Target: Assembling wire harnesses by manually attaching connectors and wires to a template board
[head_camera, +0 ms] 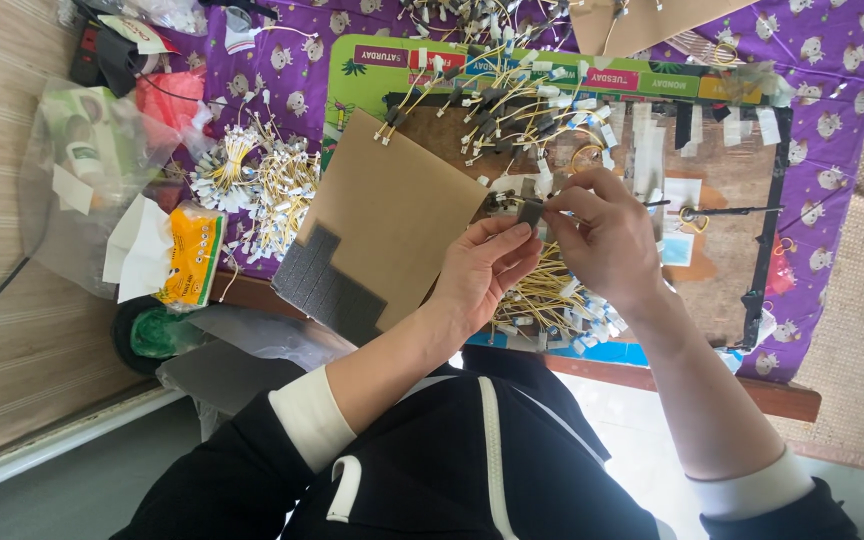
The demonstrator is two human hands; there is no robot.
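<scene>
There is one view only, from a camera worn on the person's head. It looks steeply down over the chest and forearms onto the desk (812,400), which runs across the upper part of the picture. Both hands sit near the lens, about mid-frame. The floor shows at the left edge and along the bottom, beside the black sleeves.
</scene>
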